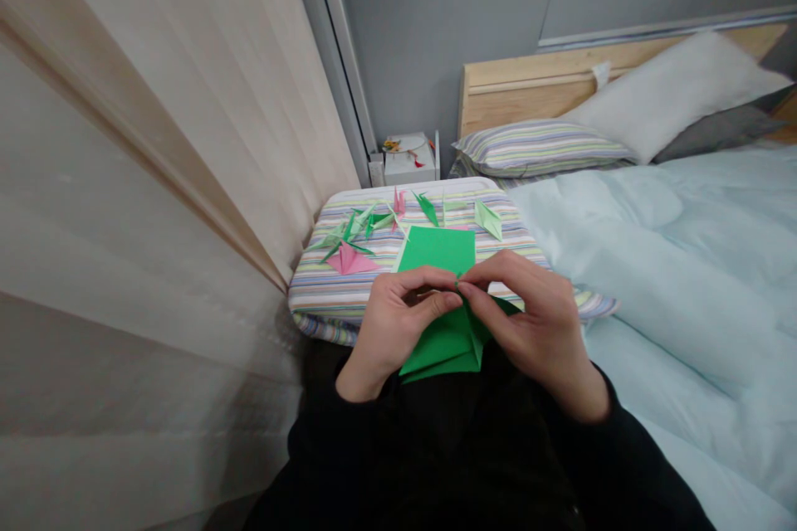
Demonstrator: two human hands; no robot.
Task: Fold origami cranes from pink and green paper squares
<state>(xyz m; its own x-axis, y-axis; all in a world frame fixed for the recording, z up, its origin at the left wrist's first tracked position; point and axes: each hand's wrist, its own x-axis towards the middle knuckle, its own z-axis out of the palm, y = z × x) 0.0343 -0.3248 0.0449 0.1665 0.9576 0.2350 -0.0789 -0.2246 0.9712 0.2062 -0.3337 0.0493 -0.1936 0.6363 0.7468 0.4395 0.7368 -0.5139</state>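
A partly folded sheet of green origami paper hangs between my hands over the near edge of the table. My left hand pinches its top edge between thumb and forefinger. Close beside it, my right hand grips the same paper at its upper corner, fingertips nearly meeting the left ones. One green flap sticks out to the right behind my right fingers. Flat on the table just beyond lies another green sheet. The folds under my fingertips are hidden.
Several folded paper cranes in green and pink lie on the striped tablecloth. A pale green folded piece is at the right. A curtain hangs at left, a bed with a light blue quilt stands at right, and a white cabinet behind.
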